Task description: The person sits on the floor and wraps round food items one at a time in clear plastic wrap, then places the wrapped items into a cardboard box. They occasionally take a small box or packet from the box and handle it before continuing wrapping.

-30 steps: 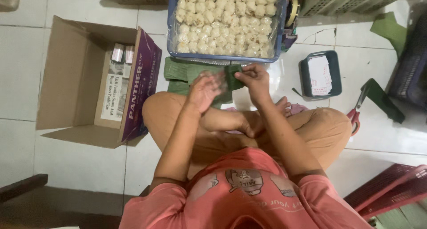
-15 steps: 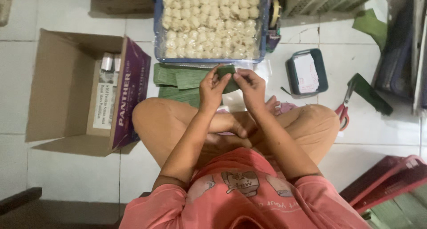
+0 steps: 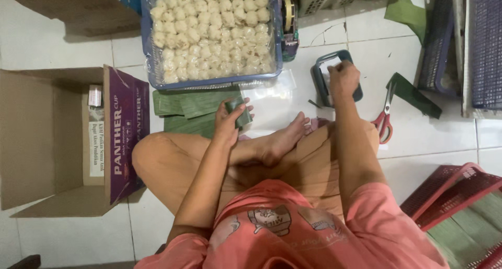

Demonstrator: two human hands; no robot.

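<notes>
L hand (image 3: 230, 123) pinches green leaf parcel (image 3: 239, 113) over leaf strips (image 3: 191, 106), just below blue tray's (image 3: 148, 54) near edge. R hand (image 3: 342, 76) curled on dark box (image 3: 321, 83) w/ white slips — grip unclear. Risk: one-hand hold, so parcel may unfold.

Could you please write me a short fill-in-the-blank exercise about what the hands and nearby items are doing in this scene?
1. The left hand holds a small folded ____ leaf parcel.
2. The right hand reaches into the dark rectangular tray, which lies left of the ____-handled scissors.
3. The pale round dumplings fill a ____ plastic basket.

Missing words: green; red; blue
</notes>
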